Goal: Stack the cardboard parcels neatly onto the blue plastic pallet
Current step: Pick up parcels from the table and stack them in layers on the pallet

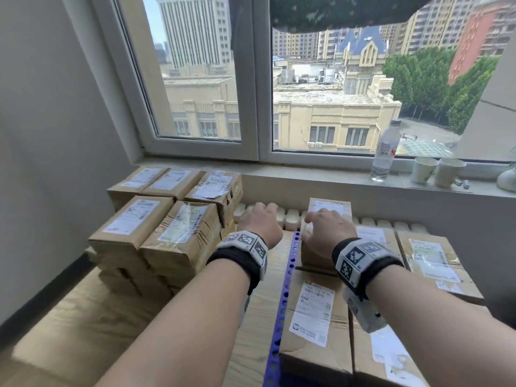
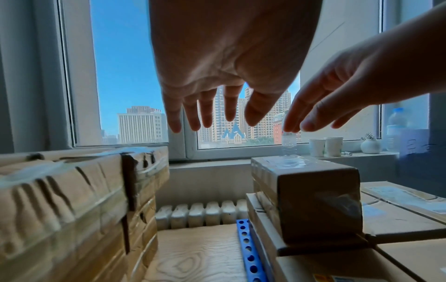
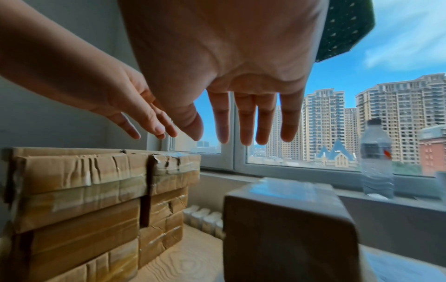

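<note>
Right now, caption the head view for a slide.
Both open hands, left and right, reach toward a parcel beside the stack.

1. Daylight comes in through the window (image 1: 251, 79) across the upper half of the head view; the room is bright and evenly lit; shadows are soft.
2. In both wrist views the left hand (image 2: 224, 63) and right hand (image 3: 229, 57) are backlit by blue sky, their palms dim.
3. Tape on the nearest parcel (image 3: 287, 219) shows pale glare; that parcel is blurred.
4. The stacked parcels (image 2: 60, 206) smear at lower left of the left wrist view.
5. Window frames bow towards the edges.
</note>
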`<action>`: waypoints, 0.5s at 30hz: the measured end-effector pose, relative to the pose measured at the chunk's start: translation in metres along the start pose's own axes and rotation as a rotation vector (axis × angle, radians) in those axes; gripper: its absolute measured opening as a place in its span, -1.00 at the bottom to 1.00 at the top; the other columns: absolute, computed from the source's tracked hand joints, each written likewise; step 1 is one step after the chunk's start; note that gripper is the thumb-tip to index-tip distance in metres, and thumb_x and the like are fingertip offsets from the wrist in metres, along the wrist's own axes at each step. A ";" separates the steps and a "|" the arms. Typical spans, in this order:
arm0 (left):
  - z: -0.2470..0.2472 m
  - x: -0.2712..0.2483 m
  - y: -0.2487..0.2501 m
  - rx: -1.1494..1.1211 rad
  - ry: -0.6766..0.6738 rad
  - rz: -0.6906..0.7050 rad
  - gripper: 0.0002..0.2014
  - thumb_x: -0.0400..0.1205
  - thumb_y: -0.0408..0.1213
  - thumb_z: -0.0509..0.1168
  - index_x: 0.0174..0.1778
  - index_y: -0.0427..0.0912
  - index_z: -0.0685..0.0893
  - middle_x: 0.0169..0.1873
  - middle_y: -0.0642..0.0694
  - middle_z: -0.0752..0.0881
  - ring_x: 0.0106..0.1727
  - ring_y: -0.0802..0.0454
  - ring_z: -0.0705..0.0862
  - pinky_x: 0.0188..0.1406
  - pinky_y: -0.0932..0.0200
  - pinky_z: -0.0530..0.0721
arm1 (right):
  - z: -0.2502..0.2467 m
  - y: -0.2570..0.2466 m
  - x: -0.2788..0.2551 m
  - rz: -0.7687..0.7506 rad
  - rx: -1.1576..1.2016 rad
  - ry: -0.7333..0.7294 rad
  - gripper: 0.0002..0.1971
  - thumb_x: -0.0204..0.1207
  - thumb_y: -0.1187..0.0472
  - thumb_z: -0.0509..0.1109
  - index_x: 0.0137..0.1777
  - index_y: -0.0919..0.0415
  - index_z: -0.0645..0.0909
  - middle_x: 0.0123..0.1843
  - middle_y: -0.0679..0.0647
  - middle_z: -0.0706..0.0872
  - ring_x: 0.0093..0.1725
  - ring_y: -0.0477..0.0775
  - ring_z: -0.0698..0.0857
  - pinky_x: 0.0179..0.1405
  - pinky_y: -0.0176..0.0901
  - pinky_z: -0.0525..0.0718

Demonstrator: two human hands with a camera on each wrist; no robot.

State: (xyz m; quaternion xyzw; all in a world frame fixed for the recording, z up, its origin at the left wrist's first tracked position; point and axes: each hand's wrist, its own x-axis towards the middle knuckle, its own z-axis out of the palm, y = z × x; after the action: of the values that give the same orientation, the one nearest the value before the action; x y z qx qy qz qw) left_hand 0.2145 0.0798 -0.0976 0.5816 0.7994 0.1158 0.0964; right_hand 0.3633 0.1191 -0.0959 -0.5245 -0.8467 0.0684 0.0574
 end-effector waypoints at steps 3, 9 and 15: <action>-0.014 -0.007 -0.013 0.021 0.028 0.005 -0.50 0.66 -0.28 0.13 0.57 -0.07 0.37 0.49 -0.19 0.43 0.50 -0.20 0.38 0.47 -0.09 0.42 | -0.005 -0.020 0.002 -0.030 0.019 0.005 -0.63 0.62 0.00 0.18 0.38 0.05 0.54 0.37 0.07 0.57 0.39 0.12 0.49 0.26 0.03 0.57; -0.048 -0.024 -0.065 0.043 0.120 -0.029 -0.55 0.66 -0.22 0.14 0.51 -0.11 0.44 0.44 -0.21 0.46 0.48 -0.19 0.39 0.41 -0.14 0.48 | -0.009 -0.085 0.006 -0.108 0.012 0.027 -0.61 0.61 -0.05 0.21 0.38 0.03 0.54 0.36 0.07 0.58 0.40 0.13 0.49 0.29 0.07 0.57; -0.083 -0.035 -0.135 0.030 0.199 -0.063 -0.56 0.68 -0.15 0.15 0.50 -0.13 0.46 0.44 -0.19 0.47 0.47 -0.18 0.40 0.41 -0.14 0.49 | -0.004 -0.165 0.011 -0.160 0.037 0.030 -0.60 0.63 -0.07 0.20 0.39 0.04 0.55 0.37 0.08 0.59 0.39 0.13 0.51 0.31 0.08 0.56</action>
State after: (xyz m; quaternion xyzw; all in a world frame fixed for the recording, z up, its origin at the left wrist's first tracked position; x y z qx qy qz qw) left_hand 0.0788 0.0003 -0.0577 0.5432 0.8246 0.1578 0.0113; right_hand 0.2139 0.0570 -0.0629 -0.4551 -0.8835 0.0715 0.0849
